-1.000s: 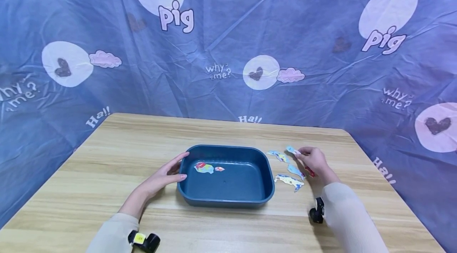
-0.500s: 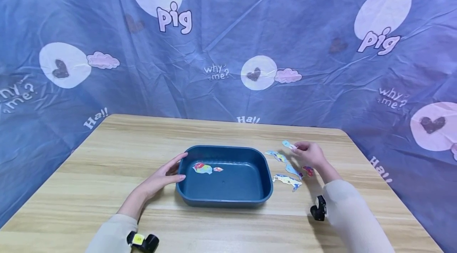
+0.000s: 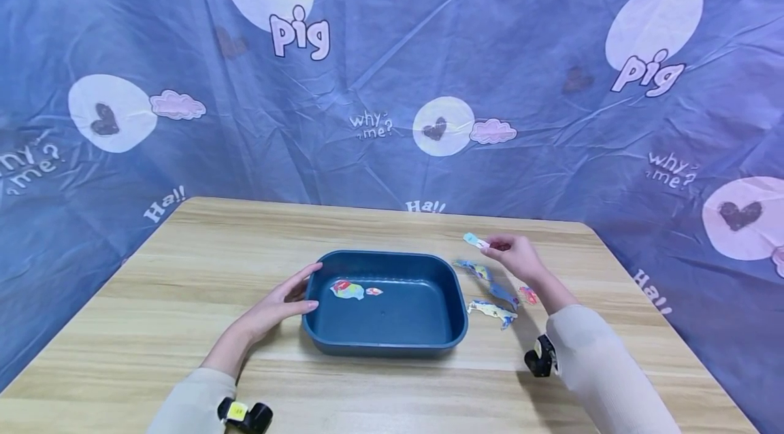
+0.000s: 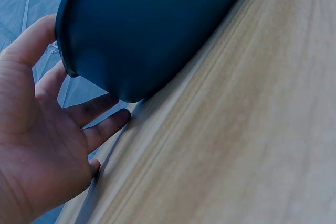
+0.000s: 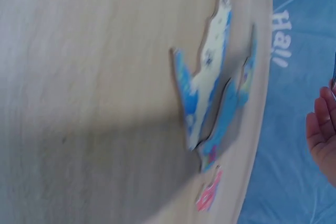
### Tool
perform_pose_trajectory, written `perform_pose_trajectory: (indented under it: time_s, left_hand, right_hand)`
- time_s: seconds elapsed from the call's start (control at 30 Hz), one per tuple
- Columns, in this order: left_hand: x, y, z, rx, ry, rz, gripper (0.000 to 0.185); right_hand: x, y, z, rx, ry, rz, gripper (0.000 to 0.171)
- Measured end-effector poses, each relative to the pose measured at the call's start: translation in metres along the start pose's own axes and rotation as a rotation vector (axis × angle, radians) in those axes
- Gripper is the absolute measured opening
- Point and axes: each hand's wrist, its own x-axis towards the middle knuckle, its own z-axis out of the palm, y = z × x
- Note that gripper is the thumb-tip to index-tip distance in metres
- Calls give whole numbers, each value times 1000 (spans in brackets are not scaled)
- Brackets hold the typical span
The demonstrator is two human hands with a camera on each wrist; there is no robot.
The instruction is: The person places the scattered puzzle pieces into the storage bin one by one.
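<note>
My left hand grips the left end of a dark blue rectangular tub, with the thumb and a fingertip at its rim; in the left wrist view other fingers lie along the outer wall. Above the table, beyond the tub's far right corner, my right hand pinches a flat light-blue and white puzzle piece between thumb and fingers. Inside the tub lie a red, yellow and light-blue piece and a small red-and-white one. The right wrist view shows only part of the right hand.
Right of the tub lie several flat, irregular pieces: a cream-and-blue one, a blue one, a blue-and-yellow one and a red one. A blue printed cloth hangs behind the wooden table.
My right hand has lifted the light-blue and white puzzle piece off the group and carried it left and away from me, uncovering the red piece. My left hand stays on the tub.
</note>
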Motion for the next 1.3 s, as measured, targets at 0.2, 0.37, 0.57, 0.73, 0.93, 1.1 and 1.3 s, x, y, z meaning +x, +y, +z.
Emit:
perform_pose_trajectory:
  time_s: [0.2, 0.37, 0.57, 0.73, 0.93, 1.1, 1.3]
  left_hand:
    - [0, 0, -1, 12, -4, 26, 68]
    - [0, 0, 0, -1, 4, 1, 68]
    - [0, -1, 1, -14, 16, -20, 67]
    - [0, -1, 1, -4, 20, -24, 67]
    - [0, -1, 1, -7, 21, -23, 67]
    - [0, -1, 1, -8, 22, -22, 67]
    - [0, -1, 2, -3, 16, -17, 67]
  right_hand:
    - [0, -13, 4, 39, -6, -68, 24]
    - [-1, -24, 7, 61, -30, -88, 22]
    - [-4, -37, 11, 102, -69, -115, 22]
    - [-6, -47, 18, 149, -102, -150, 19]
    - [-7, -58, 27, 183, -140, -174, 19]
    - [-6, -65, 35, 220, -160, -198, 20]
    - [-5, -71, 45, 232, -178, -246, 18]
